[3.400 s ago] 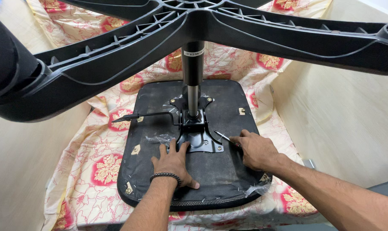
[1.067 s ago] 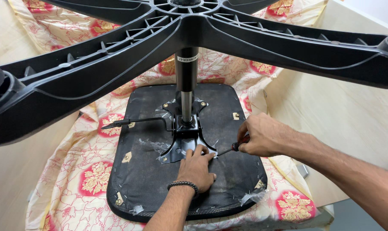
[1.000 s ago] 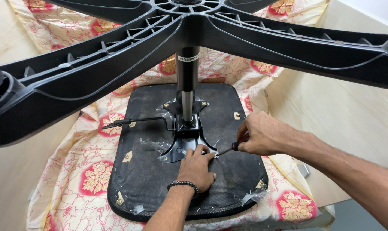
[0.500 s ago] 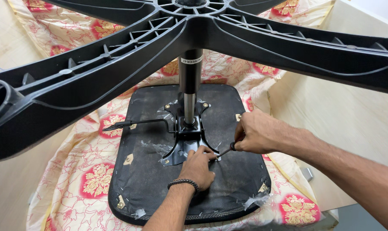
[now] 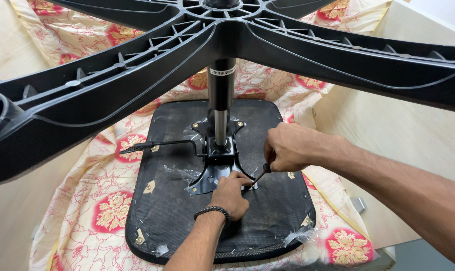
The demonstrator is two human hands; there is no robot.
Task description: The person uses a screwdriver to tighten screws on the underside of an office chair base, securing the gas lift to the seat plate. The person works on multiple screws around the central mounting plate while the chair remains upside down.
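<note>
Under upturned chair base (image 5: 227, 30): right hand (image 5: 288, 148) grips screwdriver (image 5: 260, 175), tip at mounting plate (image 5: 215, 173) front corner; left hand (image 5: 230, 193), fingers curled, steadies it. Rear screws look seated; front fastening unfinished.

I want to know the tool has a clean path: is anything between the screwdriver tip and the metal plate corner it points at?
Only the left hand, whose fingers rest at that corner of the mounting plate. The right hand angles the screwdriver toward them.

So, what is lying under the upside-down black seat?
Under the seat lies a cream cloth with red flowers, showing on all sides. What the cloth rests on directly beneath the seat is covered and cannot be seen.
</note>
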